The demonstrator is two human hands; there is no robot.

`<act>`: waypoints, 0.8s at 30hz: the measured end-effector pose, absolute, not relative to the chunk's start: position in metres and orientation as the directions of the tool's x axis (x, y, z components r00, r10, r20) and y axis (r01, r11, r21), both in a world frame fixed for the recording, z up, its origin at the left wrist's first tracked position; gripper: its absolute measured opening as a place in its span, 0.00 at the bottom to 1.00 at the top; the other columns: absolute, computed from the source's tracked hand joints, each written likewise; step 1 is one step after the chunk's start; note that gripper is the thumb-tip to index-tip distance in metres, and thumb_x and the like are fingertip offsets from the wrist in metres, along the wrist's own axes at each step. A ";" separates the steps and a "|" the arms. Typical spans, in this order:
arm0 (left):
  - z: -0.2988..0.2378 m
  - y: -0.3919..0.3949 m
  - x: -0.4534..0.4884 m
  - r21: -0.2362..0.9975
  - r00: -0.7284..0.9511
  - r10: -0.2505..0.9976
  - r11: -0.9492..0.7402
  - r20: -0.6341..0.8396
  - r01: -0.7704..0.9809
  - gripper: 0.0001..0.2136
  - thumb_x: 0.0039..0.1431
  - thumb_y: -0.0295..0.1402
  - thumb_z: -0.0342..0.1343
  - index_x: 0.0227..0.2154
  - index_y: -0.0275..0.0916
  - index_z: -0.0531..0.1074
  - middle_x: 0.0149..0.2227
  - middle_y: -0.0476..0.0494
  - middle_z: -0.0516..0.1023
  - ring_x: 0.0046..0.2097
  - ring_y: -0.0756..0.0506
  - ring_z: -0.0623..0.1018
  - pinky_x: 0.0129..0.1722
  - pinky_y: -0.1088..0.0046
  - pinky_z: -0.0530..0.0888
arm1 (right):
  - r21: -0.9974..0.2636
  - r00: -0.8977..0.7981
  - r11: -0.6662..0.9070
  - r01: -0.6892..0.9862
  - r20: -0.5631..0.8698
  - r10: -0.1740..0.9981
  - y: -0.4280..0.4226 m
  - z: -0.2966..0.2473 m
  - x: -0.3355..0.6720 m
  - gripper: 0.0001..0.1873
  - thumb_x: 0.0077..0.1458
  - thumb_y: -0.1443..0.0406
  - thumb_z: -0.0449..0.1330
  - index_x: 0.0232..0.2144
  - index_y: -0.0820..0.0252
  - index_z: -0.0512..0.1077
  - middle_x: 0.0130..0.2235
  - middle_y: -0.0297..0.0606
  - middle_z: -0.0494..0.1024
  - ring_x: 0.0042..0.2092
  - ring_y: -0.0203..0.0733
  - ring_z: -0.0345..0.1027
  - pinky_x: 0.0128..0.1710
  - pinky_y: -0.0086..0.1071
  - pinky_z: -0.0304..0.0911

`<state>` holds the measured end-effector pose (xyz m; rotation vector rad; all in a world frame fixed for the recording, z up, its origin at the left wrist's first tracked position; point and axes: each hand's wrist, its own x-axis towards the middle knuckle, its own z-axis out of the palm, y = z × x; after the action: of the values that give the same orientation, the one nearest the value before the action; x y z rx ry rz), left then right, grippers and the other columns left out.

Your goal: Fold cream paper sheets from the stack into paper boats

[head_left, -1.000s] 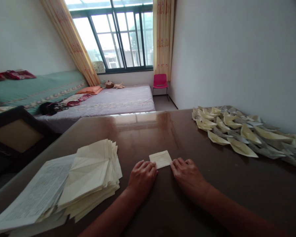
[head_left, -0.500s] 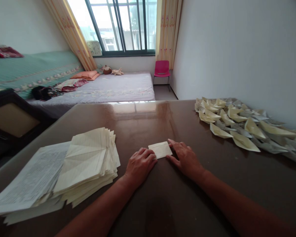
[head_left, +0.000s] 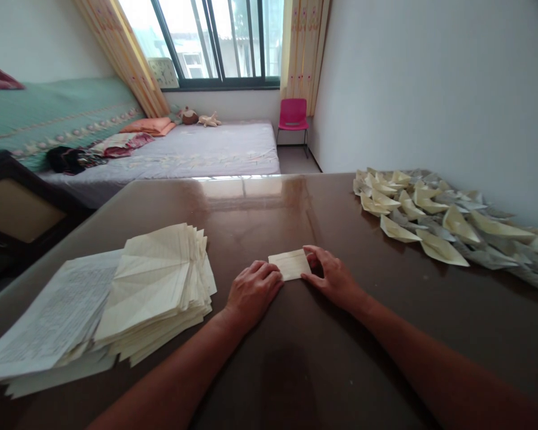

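A small folded sheet of cream paper point(head_left: 290, 265) lies on the brown table in front of me. My left hand point(head_left: 256, 291) is closed on its left end, fingers curled together over the edge. At the right end my right hand point(head_left: 330, 276) grips the paper's two corners, index finger at the far one and thumb at the near one. To the left is a thick stack of creased cream paper point(head_left: 147, 286), overlapping printed white sheets point(head_left: 58, 310). Many folded paper boats point(head_left: 442, 246) are heaped at the right, cream and greyish.
The glossy brown table point(head_left: 251, 215) reaches to a bed point(head_left: 224, 146) under the window. A pink chair point(head_left: 293, 114) stands beyond the table by the white wall. On the left is a dark wooden piece of furniture point(head_left: 22, 209) with a tan panel.
My right hand has closed in on the paper's right end, with thumb and index finger now against its corners. My left hand stays at the left end. The view has tilted slightly down.
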<state>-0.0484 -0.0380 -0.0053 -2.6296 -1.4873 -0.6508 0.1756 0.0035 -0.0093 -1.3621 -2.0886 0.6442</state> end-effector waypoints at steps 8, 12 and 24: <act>-0.003 -0.040 -0.047 0.163 0.406 0.810 -0.509 0.424 0.845 0.12 0.64 0.38 0.50 0.47 0.42 0.70 0.46 0.46 0.76 0.48 0.44 0.73 0.47 0.66 0.72 | -0.678 -0.406 0.453 0.578 0.242 0.881 -0.001 0.001 0.177 0.09 0.59 0.60 0.56 0.29 0.58 0.70 0.30 0.35 0.71 0.35 0.39 0.65 0.36 0.32 0.60; -0.001 -0.041 -0.046 0.191 0.344 0.776 -0.503 0.529 0.843 0.25 0.62 0.40 0.52 0.60 0.38 0.57 0.54 0.38 0.69 0.55 0.41 0.69 0.54 0.62 0.70 | -0.768 -0.241 0.388 0.510 0.306 0.921 -0.004 0.010 0.177 0.14 0.62 0.57 0.51 0.29 0.58 0.69 0.28 0.32 0.70 0.32 0.37 0.62 0.36 0.31 0.59; 0.006 -0.045 -0.044 0.151 0.424 0.684 -0.612 0.594 0.777 0.28 0.59 0.42 0.56 0.60 0.41 0.58 0.58 0.36 0.64 0.62 0.37 0.61 0.59 0.56 0.64 | -0.794 -0.371 -0.368 -0.484 -0.195 0.908 -0.011 0.013 0.163 0.16 0.51 0.62 0.64 0.43 0.57 0.70 0.46 0.36 0.77 0.44 0.38 0.72 0.46 0.34 0.69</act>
<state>-0.0439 -0.0446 0.0056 -2.5241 -1.3045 -0.9467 0.1629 -0.0108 0.0128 -0.7996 -0.8051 1.8748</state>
